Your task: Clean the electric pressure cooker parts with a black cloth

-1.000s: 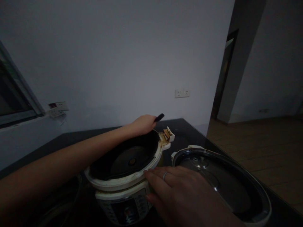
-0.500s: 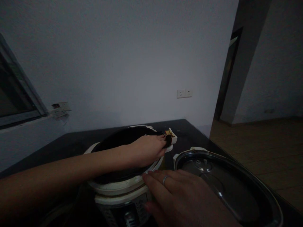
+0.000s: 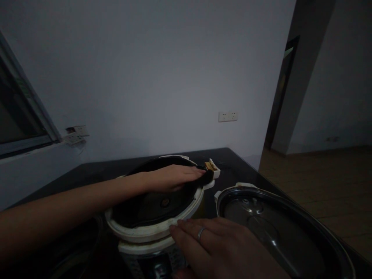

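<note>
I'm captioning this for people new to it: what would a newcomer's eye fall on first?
Probably the open, white-rimmed cooker, low in the middle, with the left hand reaching across it, a dark tool at its fingertips by the far-right rim. Next, likely the right hand, wearing a ring, at the cooker's near-right edge. Right of the cooker, a big lid lies on the dark tabletop.

We look to be in a home: an electric cooker (image 3: 157,229) stands on a dark tabletop (image 3: 225,159), with wall sockets (image 3: 228,116), a window (image 3: 20,104) and plank-like flooring (image 3: 314,193) nearby.
</note>
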The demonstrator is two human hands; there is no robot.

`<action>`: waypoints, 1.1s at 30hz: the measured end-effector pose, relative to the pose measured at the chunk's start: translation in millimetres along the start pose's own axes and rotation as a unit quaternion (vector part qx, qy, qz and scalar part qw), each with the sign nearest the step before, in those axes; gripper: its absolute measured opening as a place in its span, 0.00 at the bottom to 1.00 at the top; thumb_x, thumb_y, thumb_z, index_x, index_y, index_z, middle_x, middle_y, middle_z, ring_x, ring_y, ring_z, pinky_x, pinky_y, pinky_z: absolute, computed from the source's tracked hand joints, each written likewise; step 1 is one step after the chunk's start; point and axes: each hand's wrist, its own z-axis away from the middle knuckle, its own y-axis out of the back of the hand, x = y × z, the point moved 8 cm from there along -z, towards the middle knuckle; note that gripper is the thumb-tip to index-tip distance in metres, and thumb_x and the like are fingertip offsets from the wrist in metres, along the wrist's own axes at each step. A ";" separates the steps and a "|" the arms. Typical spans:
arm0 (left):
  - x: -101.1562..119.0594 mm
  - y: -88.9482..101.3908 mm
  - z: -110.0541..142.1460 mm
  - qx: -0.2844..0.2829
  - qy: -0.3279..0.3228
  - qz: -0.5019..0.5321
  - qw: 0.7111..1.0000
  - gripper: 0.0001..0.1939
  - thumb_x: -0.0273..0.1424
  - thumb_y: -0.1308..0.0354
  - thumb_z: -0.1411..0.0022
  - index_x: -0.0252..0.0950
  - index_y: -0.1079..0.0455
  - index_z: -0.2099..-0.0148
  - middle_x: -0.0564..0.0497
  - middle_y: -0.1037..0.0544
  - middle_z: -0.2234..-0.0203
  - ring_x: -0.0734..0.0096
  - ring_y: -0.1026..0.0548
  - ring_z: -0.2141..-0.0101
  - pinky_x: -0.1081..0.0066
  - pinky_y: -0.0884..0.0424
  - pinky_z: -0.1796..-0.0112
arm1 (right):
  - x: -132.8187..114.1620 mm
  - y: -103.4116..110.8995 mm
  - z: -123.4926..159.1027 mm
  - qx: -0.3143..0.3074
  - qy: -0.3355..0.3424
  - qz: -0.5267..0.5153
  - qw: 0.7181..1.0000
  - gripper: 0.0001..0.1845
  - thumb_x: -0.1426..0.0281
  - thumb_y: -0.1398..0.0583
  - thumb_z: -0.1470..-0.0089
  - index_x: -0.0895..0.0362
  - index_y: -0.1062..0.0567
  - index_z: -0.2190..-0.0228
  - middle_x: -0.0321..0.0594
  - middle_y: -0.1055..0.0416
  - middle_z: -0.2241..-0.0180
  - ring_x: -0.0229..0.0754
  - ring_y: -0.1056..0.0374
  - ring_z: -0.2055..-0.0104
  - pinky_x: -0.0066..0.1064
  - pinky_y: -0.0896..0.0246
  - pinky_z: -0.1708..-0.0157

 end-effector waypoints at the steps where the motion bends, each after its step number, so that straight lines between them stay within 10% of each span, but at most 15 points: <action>1: 0.2 -1.5 0.1 0.006 0.000 0.000 1.000 0.29 0.19 0.52 0.39 0.34 0.46 0.36 0.41 0.40 0.37 0.69 0.45 0.36 0.61 0.45 0.39 | 0.5 -1.8 0.0 -0.005 -0.002 0.000 1.000 0.18 0.58 0.39 0.44 0.58 0.26 0.57 0.36 0.20 0.62 0.39 0.24 0.65 0.26 0.30 0.71; 8: -2.0 13.3 -4.5 0.038 -0.024 0.016 0.999 0.24 0.18 0.56 0.38 0.34 0.35 0.42 0.41 0.33 0.41 0.70 0.38 0.39 0.63 0.41 0.41 | 3.3 -0.4 -8.1 0.034 -0.019 0.043 0.998 0.19 0.60 0.42 0.42 0.59 0.26 0.54 0.43 0.22 0.58 0.44 0.24 0.58 0.29 0.28 0.66; 14: -34.2 81.8 -3.9 0.253 0.082 -0.028 0.963 0.28 0.14 0.57 0.44 0.35 0.31 0.46 0.45 0.28 0.45 0.70 0.34 0.42 0.59 0.42 0.41 | -6.3 -21.6 -20.1 0.016 0.028 0.034 0.999 0.26 0.56 0.43 0.42 0.61 0.30 0.48 0.49 0.25 0.52 0.49 0.27 0.51 0.35 0.28 0.58; 21: -58.3 -0.1 -8.4 -0.032 0.053 -0.054 0.997 0.32 0.17 0.58 0.38 0.39 0.51 0.33 0.46 0.45 0.34 0.73 0.47 0.36 0.64 0.50 0.38 | -14.3 -48.8 -20.8 -0.005 0.056 0.014 0.998 0.19 0.62 0.45 0.39 0.57 0.29 0.49 0.44 0.24 0.53 0.51 0.28 0.50 0.43 0.29 0.54; 33: -138.3 12.1 57.0 0.016 0.264 0.065 0.962 0.22 0.33 0.51 0.35 0.43 0.36 0.39 0.50 0.30 0.43 0.63 0.30 0.45 0.68 0.39 0.45 | -10.9 -48.4 -18.0 0.042 0.067 0.023 0.997 0.11 0.71 0.44 0.41 0.57 0.26 0.56 0.40 0.23 0.55 0.48 0.25 0.54 0.39 0.28 0.56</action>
